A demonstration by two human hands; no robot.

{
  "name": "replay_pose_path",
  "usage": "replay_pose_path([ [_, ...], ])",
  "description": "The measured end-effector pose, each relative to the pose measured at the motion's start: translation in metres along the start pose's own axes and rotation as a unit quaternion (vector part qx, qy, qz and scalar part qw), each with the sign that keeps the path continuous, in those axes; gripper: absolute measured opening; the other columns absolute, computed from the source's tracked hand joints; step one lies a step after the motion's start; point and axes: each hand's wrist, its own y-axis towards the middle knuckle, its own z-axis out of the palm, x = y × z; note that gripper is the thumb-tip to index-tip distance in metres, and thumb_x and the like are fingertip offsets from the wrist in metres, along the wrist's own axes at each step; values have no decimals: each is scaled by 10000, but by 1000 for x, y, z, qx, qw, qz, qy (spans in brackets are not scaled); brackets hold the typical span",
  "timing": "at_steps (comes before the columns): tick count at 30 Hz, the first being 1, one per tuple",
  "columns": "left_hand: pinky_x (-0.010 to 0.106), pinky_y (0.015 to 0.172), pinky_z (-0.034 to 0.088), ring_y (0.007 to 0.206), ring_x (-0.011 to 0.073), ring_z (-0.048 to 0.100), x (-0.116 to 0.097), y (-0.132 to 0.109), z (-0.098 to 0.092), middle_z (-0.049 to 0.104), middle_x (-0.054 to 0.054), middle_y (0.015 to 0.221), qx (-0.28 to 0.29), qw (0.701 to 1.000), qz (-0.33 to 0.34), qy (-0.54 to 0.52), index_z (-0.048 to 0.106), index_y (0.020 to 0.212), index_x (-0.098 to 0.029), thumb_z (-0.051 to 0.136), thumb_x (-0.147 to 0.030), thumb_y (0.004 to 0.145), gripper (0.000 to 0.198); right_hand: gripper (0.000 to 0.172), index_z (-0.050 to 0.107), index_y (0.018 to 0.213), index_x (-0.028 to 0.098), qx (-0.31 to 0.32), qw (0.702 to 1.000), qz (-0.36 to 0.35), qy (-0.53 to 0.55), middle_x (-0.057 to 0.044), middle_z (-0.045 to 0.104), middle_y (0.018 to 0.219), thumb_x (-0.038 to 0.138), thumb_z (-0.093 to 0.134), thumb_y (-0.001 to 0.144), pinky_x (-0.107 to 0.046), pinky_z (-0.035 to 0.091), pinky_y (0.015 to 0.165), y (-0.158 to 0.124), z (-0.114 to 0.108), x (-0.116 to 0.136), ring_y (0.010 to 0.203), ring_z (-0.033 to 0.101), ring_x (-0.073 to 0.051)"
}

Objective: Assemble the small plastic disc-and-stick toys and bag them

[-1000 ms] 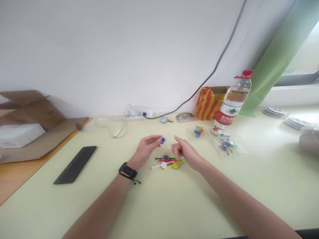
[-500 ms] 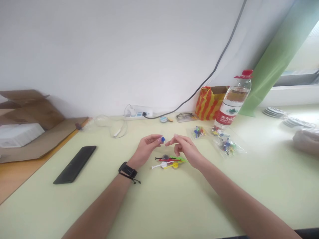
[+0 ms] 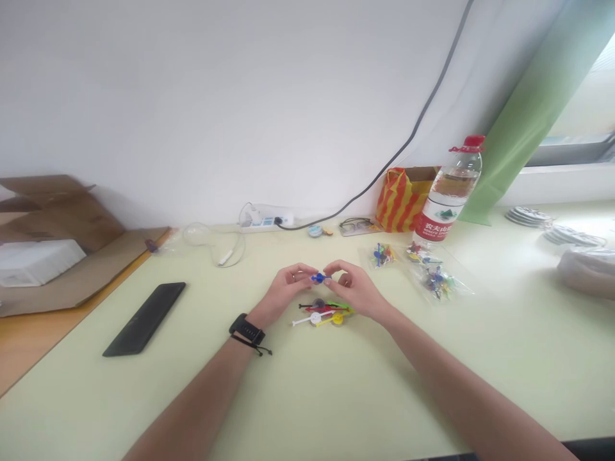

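Both my hands meet above the middle of the pale green table. My left hand, with a black watch on the wrist, pinches one end of a small blue plastic piece. My right hand pinches its other end with thumb and forefinger. Just below the hands lies a little pile of coloured plastic sticks with round discs: red, white, yellow, green and black.
Two clear bags of coloured pieces lie to the right, by a water bottle and a striped bag. A black phone lies left; cardboard, a power strip and glasses sit at the back.
My right hand has moved left and closed its thumb and forefinger on the blue piece that my left hand holds. The two hands have come together and dropped slightly.
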Motion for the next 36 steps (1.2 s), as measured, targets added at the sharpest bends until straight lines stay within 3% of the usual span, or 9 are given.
replay_pose_path([
  [3,432,1014,499,1123,274,679,3,0,1,745,87,1187,31,995,22,97,746,1070,-232,694,-383,901,232,96,680,923,207,13,997,-17,-74,-12,699,926,273,629,875,-253,399,549,1,-2,-10,578,490,-104],
  [7,468,1126,420,1270,304,589,15,2,-2,711,84,1281,-20,960,79,267,797,977,-251,705,-308,852,166,112,740,902,221,50,983,-35,-172,-12,696,843,216,636,860,-268,409,631,2,-6,-19,683,537,-142],
  [13,436,990,522,1055,244,683,25,7,-10,753,65,1125,-52,961,89,257,755,1055,-230,462,-262,971,306,122,775,878,225,100,979,-44,-174,-21,702,835,194,673,817,-273,443,664,1,-14,-16,712,582,-154],
  [16,424,963,537,1051,241,674,25,8,-10,741,63,1123,-92,959,89,252,733,1066,-226,482,-276,965,276,96,759,850,213,120,979,-52,-159,-26,710,844,234,665,848,-275,456,678,1,-19,-12,731,603,-159],
  [20,405,905,553,1081,245,643,23,14,-9,685,80,1227,-171,938,107,282,681,1160,-232,557,-293,930,268,198,706,823,190,69,983,-49,-165,-38,716,847,281,574,939,-278,451,671,6,-23,-16,723,594,-156],
  [24,415,928,521,1095,247,613,10,40,-25,644,101,1287,-204,899,159,354,582,1302,-238,555,-309,942,369,190,673,810,186,43,978,-49,-200,-40,713,839,243,553,946,-284,440,685,9,-24,-21,746,605,-163],
  [28,409,943,487,1105,253,605,-12,91,-63,652,133,1248,-186,873,157,422,428,1462,-194,420,-333,996,487,197,645,796,186,42,970,-58,-230,-44,699,829,234,540,955,-294,419,691,7,-23,-18,761,605,-173],
  [32,444,1047,398,1124,291,584,-34,144,-96,693,128,1147,-120,862,148,470,729,1007,-187,444,-321,941,321,260,590,741,194,33,962,-63,-263,-38,655,775,266,516,980,-302,389,686,7,-25,-12,743,568,-176],
  [36,445,1026,395,1068,293,579,-38,180,-102,744,93,1041,-58,854,132,500,693,650,-217,571,-326,827,241,360,494,664,201,23,956,-72,-284,-22,581,703,291,473,1012,-296,356,664,9,-28,-9,693,517,-164],
])
